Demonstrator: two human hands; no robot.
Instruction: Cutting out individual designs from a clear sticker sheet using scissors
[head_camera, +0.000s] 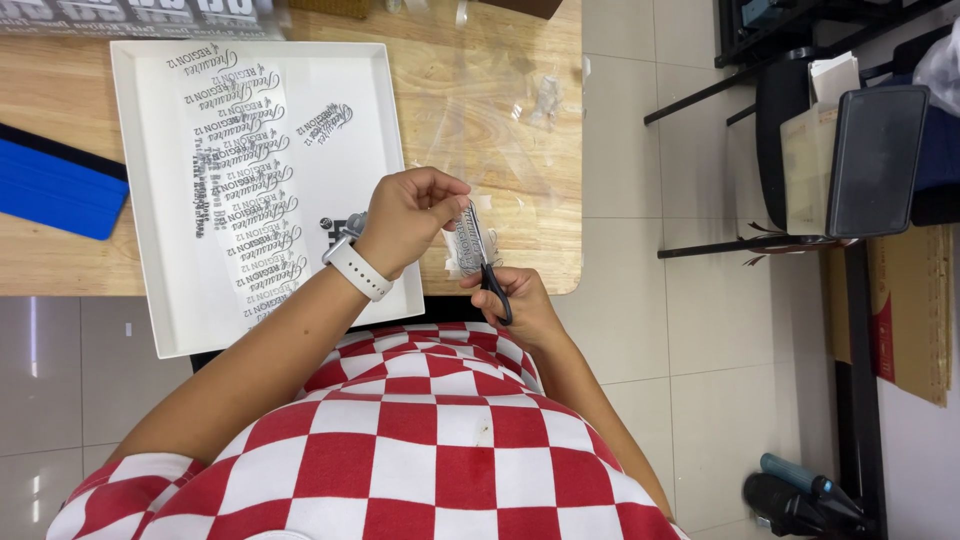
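Over at the far left, a blue squeegee-like tool (55, 195) is lying flat on the wooden table (500, 130), partly running off the edge of the view. Just beside it, a shallow white tray (150, 200) is sitting on the table with its near edge hanging over the table's front, and strips of printed lettering (245, 190) are lying in it, one long strip running down the middle and a short piece (325, 118) apart from it to the right. Moving right, the left hand (405, 215), with a white watch band (357, 270) on its wrist, is hovering above the tray's right edge, its fingertips pressed together and pinching the top of a small clear printed strip (468, 240). That strip is hanging upright between the two hands, over the table's near edge. The right hand (520, 300) is curled around the black handles of a pair of scissors (487, 262), whose blades are running up along the strip, touching it. Scraps of clear film (545, 95) are resting on the table beyond the hands. Farther right, across the tiled floor, a dark rack is standing with a black flat panel (875, 160) leaning in it, and cardboard (910, 310) is leaning near the right edge.
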